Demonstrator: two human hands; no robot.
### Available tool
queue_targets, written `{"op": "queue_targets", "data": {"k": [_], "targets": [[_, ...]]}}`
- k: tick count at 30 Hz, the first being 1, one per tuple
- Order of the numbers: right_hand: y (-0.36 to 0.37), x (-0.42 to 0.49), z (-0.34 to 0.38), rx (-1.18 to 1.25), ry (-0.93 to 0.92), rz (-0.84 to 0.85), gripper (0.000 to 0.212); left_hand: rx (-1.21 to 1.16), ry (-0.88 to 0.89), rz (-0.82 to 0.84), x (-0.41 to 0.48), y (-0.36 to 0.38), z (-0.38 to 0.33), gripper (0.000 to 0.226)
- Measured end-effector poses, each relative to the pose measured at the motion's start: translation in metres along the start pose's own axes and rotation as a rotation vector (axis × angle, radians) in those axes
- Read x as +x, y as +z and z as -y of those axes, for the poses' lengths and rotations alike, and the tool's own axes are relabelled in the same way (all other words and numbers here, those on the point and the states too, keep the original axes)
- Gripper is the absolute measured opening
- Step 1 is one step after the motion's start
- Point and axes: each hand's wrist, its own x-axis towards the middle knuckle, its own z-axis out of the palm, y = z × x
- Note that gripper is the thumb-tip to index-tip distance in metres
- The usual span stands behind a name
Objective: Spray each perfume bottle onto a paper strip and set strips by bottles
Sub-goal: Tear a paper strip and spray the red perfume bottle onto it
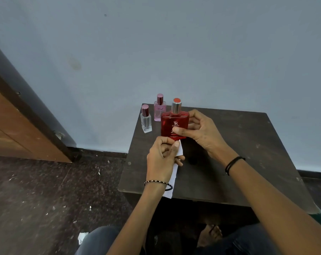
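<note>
Hands meet mid-table: R hand [198,129] grips red bottle [175,126] upright, nozzle at 12, L hand [162,159] pinches strip [174,173] just below at 6.

Plain room in a home, bare blue-grey painted wall [174,52], dark speckled stone floor [36,190] littered with paper scraps, wooden door [17,129], small dark worn wooden table [248,153]

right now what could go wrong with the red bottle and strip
The red bottle still wears its cap, so pressing may spray nothing. The strip sits below the bottle's base in the left hand, far from the nozzle. The right hand could knock the pink bottle just behind.
</note>
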Motion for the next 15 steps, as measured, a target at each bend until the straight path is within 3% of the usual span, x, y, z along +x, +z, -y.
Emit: {"op": "queue_targets", "data": {"k": [6,9,15], "targets": [[-0.028,-0.04,0.0,0.274,-0.003,-0.212,0.052,0.05,-0.006,0.009,0.002,0.003,0.002,0.014],[-0.032,-0.06,-0.003,0.439,0.063,-0.194,0.042,0.081,-0.002,-0.018,0.005,0.008,0.005,0.017],[-0.023,-0.085,-0.009,0.548,0.149,-0.09,0.032,-0.001,0.037,0.011,0.007,0.019,0.001,0.016]]}}
